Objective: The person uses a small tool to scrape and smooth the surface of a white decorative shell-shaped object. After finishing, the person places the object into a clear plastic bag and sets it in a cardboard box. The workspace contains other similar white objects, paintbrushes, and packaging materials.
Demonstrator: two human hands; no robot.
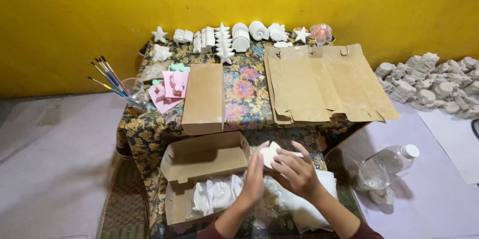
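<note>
left hand [255, 176]: my fingers are curled against the left side of a small white plaster piece [270, 153], grasping it.
right hand [297, 171]: my fingers close over the same piece from the right, so both hands hold it together.
white plaster piece: it sits between my hands, just above the near edge of the surface [244, 99], at about 6 o'clock from the floral cloth's middle.
open cardboard box [204, 158]: at 9 o'clock from my hands, just beside them, empty inside.
second box [212, 195]: at 8 o'clock, holding white wrapped shapes.
flat brown bags [324, 87]: at 1 o'clock, spread in a stack.
single brown bag [204, 97]: at 11 o'clock, lying flat.
row of white figures [234, 37]: at 12 o'clock, along the yellow wall.
paintbrushes [110, 79]: at 10 o'clock, standing in a clear cup.
plastic bottle [391, 161]: at 3 o'clock, lying on the floor.
</note>
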